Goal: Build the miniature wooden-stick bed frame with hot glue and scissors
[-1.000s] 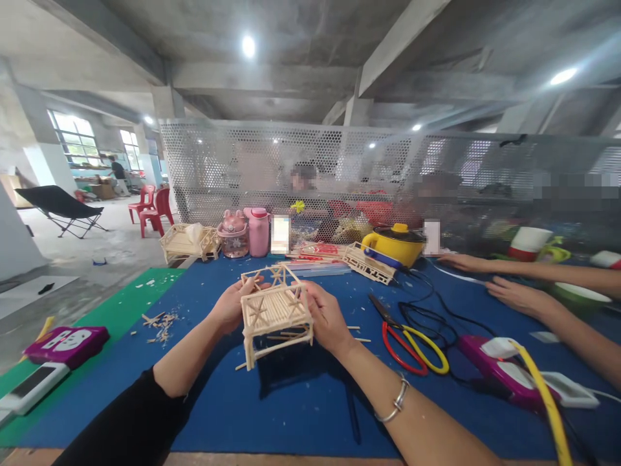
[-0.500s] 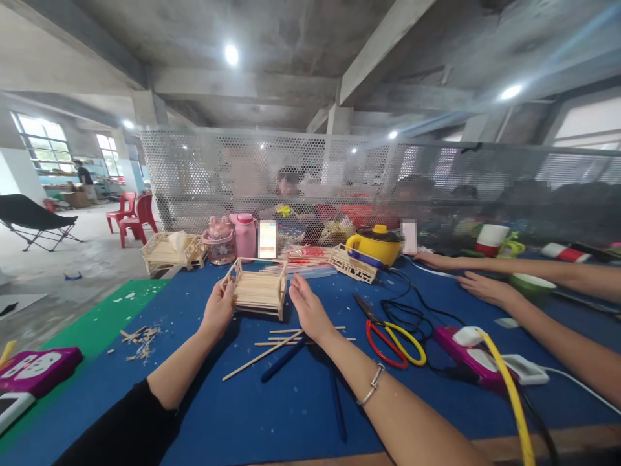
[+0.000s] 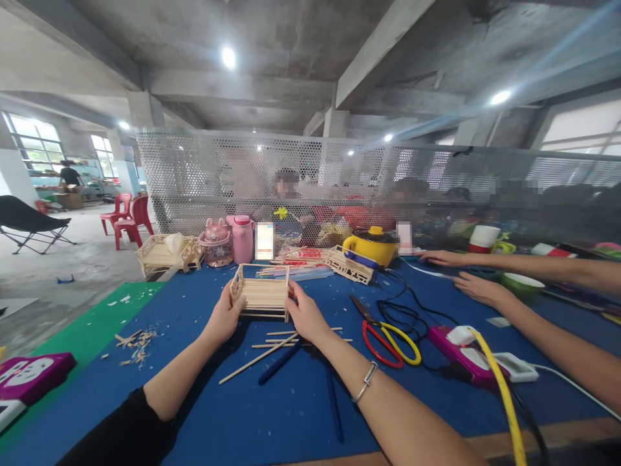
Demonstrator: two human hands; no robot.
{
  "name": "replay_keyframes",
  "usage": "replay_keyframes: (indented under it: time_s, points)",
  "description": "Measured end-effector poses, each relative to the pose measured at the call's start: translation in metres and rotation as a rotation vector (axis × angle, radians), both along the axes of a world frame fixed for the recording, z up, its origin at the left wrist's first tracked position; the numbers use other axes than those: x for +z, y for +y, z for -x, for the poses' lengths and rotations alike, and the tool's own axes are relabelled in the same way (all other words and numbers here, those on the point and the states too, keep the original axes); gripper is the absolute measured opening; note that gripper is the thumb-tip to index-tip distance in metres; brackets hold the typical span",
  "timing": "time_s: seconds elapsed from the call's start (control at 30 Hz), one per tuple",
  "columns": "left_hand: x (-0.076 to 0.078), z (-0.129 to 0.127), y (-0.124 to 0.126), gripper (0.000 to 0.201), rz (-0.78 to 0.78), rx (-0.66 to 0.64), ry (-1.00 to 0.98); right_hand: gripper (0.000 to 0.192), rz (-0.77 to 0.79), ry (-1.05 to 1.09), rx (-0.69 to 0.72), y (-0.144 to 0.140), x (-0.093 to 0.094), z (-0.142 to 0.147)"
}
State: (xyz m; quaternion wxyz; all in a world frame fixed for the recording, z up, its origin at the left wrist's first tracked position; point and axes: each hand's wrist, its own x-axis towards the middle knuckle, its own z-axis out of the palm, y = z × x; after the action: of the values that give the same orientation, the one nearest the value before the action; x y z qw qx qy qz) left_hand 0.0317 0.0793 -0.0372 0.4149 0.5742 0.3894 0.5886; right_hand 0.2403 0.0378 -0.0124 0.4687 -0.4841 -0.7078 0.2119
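Note:
A small bed-like model made of wooden sticks [image 3: 261,294] stands on the blue mat [image 3: 301,401] in the middle of the table. My left hand [image 3: 224,318] grips its left end and my right hand [image 3: 301,314] grips its right end. Loose wooden sticks [image 3: 272,342] and a dark blue pen [image 3: 279,362] lie on the mat just below my right hand. A silver bangle sits on my right wrist.
Red and yellow scissors [image 3: 388,336] and black cables lie to the right. A co-worker's two hands [image 3: 478,285] rest on the table at the right. A yellow pot [image 3: 371,246], pink bottles [image 3: 241,237] and other stick models [image 3: 162,252] line the back. Stick scraps [image 3: 133,340] lie at the left.
The stick model came down from in front of me onto the mat farther away. My right hand let go briefly and now holds its right end again.

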Motion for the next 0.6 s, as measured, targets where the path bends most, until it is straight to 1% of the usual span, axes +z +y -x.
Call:
replay_keyframes:
  time_s: [0.1,0.2,0.3,0.4,0.43,0.5,0.57,0.6]
  points:
    - [0.002,0.003,-0.003,0.061,-0.02,-0.006,0.088,0.046,0.016,-0.046,-0.076,0.003,0.002,-0.004]
    - [0.006,0.008,-0.009,0.066,-0.006,-0.013,0.157,0.051,0.038,-0.115,-0.155,-0.005,0.014,-0.01]
    - [0.01,0.013,-0.013,0.074,0.017,0.015,0.197,0.048,0.046,-0.231,-0.161,-0.032,0.029,-0.018]
    - [0.018,0.016,-0.02,0.08,0.006,0.115,0.211,0.038,0.082,-0.351,-0.148,-0.076,0.036,-0.029]
    - [0.023,0.017,-0.024,0.081,-0.022,0.164,0.22,0.038,0.103,-0.405,-0.161,-0.091,0.035,-0.033]
    - [0.033,0.017,-0.036,0.079,-0.139,0.29,0.26,0.047,0.16,-0.534,-0.191,-0.118,0.028,-0.041]
    - [0.042,0.014,-0.052,0.07,-0.318,0.416,0.328,0.058,0.206,-0.633,-0.205,-0.136,0.017,-0.048]
    - [0.045,0.012,-0.06,0.063,-0.378,0.434,0.368,0.06,0.213,-0.658,-0.204,-0.141,0.011,-0.051]
